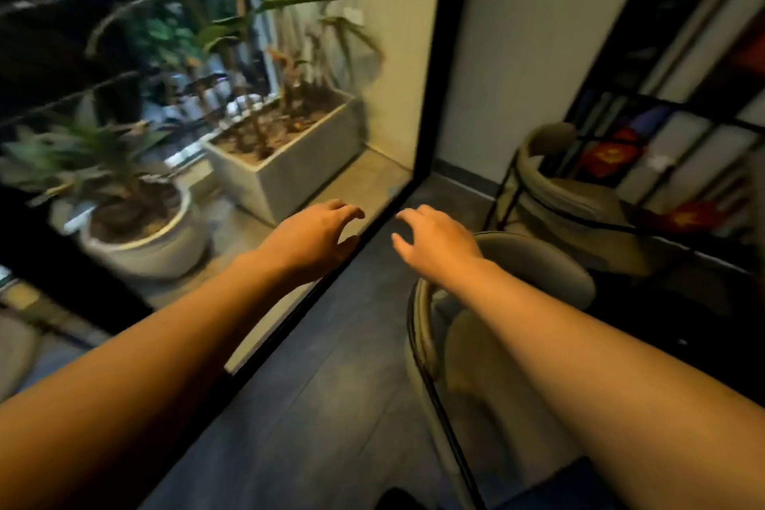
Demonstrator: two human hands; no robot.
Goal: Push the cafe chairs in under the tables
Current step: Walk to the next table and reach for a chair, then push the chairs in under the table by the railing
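While both arms reach forward, the scene reads so:

Left hand point(314, 234): grip wide, fingers spread and curled, holding nothing; it hovers in front of the glass, left of the black frame point(430, 66).

Right hand point(436, 242): grip wide, fingers loosely bent, holding nothing; it hovers above the near chair's backrest, whether touching it I cannot tell.

Near chair point(538, 261): right of centre, under the right forearm; curved padded back and round seat in grey-beige fabric, edged by a thin black metal tube.

Far chair point(550, 174): beyond the near one, same rounded padded shape and thin black legs, standing by the wall next to a dark-framed glass panel point(679, 145) with red patches.

Bench: a dark edge at far right may be one; too dim to tell.

Frame: tall black post and floor rail, running diagonally between the two hands.

Planter point(289, 166): behind the glass, rectangular, pale and stone-like, holding soil and thin stalks with long leaves.

Pot point(145, 248): round, white, glossy, left of the planter, holding a spiky green plant.

Floor point(314, 406): dark grey, smooth slabs, bare between rail and near chair.

Wall point(517, 54): plain, pale, matt.
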